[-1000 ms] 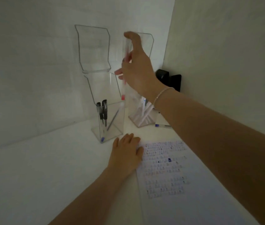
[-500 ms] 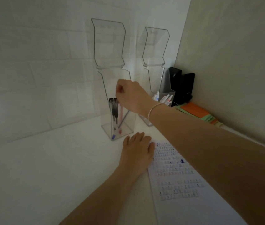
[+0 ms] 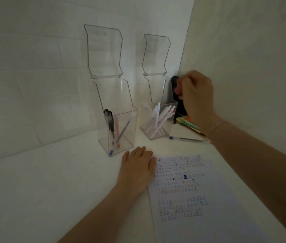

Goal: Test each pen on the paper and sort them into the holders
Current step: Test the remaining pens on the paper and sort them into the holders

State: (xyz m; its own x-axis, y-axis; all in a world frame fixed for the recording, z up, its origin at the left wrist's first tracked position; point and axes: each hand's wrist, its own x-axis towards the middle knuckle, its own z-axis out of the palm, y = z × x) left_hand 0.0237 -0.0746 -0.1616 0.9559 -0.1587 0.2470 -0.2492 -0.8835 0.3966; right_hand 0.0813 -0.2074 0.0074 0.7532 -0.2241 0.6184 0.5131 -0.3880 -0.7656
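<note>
Two clear acrylic holders stand against the back wall. The left holder (image 3: 132,130) contains black-capped pens (image 3: 109,122), a pink pen (image 3: 117,132) and a slanted thin pen. The right holder (image 3: 171,109) is packed with several white pens (image 3: 158,118). One blue-tipped pen (image 3: 185,139) lies loose on the table behind the paper (image 3: 200,225), which is covered in rows of small test marks. My left hand (image 3: 137,169) rests flat at the paper's left edge. My right hand (image 3: 195,97) hovers blurred to the right of the right holder, fingers curled with nothing seen in them.
A black object (image 3: 175,83) stands in the corner behind my right hand. Coloured paper slips (image 3: 188,122) lie beside it on the white table (image 3: 51,181). Walls close the space at the back and on the right.
My right hand put the pink pen into the left holder, let go, and swung right to beside the right holder. My left hand stayed flat on the table.
</note>
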